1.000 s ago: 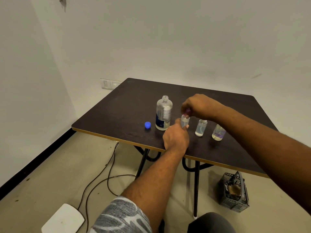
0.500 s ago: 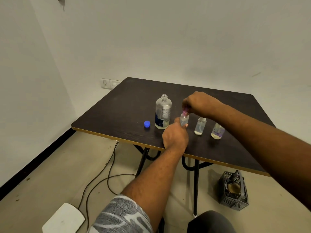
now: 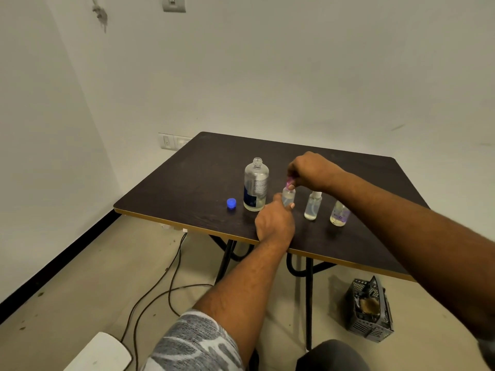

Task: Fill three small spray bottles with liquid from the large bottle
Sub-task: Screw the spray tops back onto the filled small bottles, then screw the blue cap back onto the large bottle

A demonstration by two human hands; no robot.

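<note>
The large clear bottle (image 3: 255,184) stands uncapped on the dark table (image 3: 192,188), with its blue cap (image 3: 231,203) lying to its left. Just right of it, my left hand (image 3: 276,223) grips the body of a small spray bottle (image 3: 288,196) from the near side. My right hand (image 3: 312,170) pinches that bottle's pink spray top (image 3: 290,182) from above. Two more small bottles stand further right: one with a white spray top (image 3: 312,206) and one with purple print (image 3: 339,214), partly behind my right forearm.
A grey plastic basket (image 3: 369,309) sits on the floor under the table's right side. Cables (image 3: 160,285) trail across the floor to the left. A white object (image 3: 101,353) lies at the bottom left. Wall sockets (image 3: 171,141) sit behind the table's far left corner.
Both hands have stayed on the small bottle; the pink top now shows more between my right fingers. The camera has tilted up slightly.
</note>
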